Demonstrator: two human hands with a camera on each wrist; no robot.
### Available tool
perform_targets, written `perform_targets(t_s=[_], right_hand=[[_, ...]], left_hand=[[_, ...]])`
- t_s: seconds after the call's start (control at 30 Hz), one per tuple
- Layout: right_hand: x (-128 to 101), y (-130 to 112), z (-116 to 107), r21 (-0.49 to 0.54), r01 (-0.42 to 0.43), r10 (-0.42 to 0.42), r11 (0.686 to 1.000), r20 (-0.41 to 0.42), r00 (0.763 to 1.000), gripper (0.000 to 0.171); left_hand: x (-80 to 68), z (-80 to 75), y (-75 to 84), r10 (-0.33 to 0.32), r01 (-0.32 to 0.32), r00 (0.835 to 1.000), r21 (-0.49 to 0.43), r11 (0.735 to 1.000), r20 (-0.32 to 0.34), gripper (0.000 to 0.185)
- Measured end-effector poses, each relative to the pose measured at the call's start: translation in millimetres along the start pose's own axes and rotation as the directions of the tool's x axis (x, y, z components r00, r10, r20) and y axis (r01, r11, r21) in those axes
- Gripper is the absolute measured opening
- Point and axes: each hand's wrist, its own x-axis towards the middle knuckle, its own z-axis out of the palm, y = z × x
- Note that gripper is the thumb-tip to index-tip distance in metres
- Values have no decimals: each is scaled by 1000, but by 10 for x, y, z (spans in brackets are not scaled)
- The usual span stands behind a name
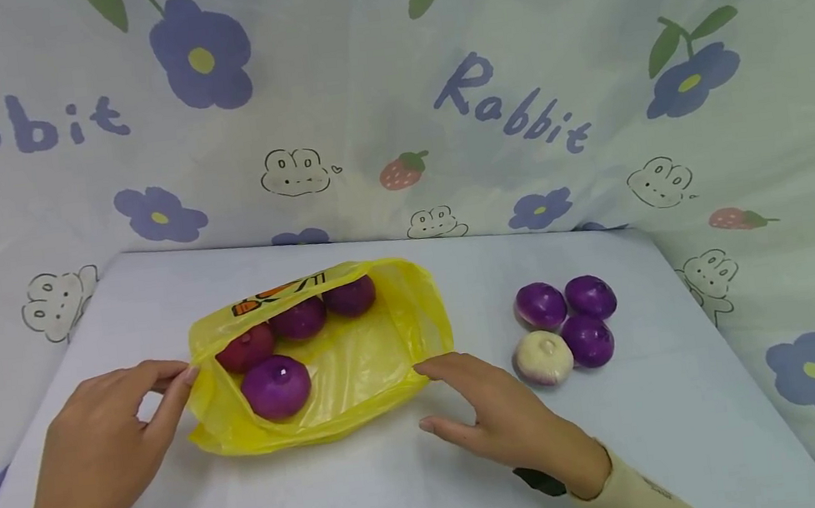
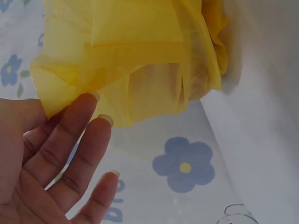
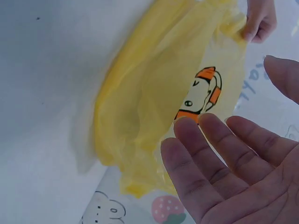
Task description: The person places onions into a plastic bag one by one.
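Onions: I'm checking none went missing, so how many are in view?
8. Four onions lie in the yellow bag; four onions sit clustered on the table right of it, one pale. More may be hidden.

A pale table (image 1: 404,489) carries a yellow bag (image 1: 360,368) left of centre (onions inside) and four loose onions (image 1: 566,324) to its right.
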Motion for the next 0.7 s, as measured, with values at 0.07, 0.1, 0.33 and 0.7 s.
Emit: perform_targets(t_s=[0.07, 0.1, 0.33, 0.7], right_hand=[[-29, 11, -24, 5, -12, 12, 1000, -14, 1000, 56], [-42, 15, -38, 8, -20, 20, 1000, -18, 1000, 56], [-128, 71, -115, -29, -61, 59, 998, -60, 996, 57], [-261, 264, -303, -192, -122, 90, 974, -169, 982, 68]], left_hand=[[-3, 3, 1, 2, -2, 1000, -4, 1000, -6, 26], [-5, 6, 0, 1, -1, 1000, -4, 1000, -5, 26], [-7, 24, -12, -6, 6, 1000, -7, 1000, 1, 26], [-11, 29, -40, -8, 8, 1000, -11, 1000, 1, 25]])
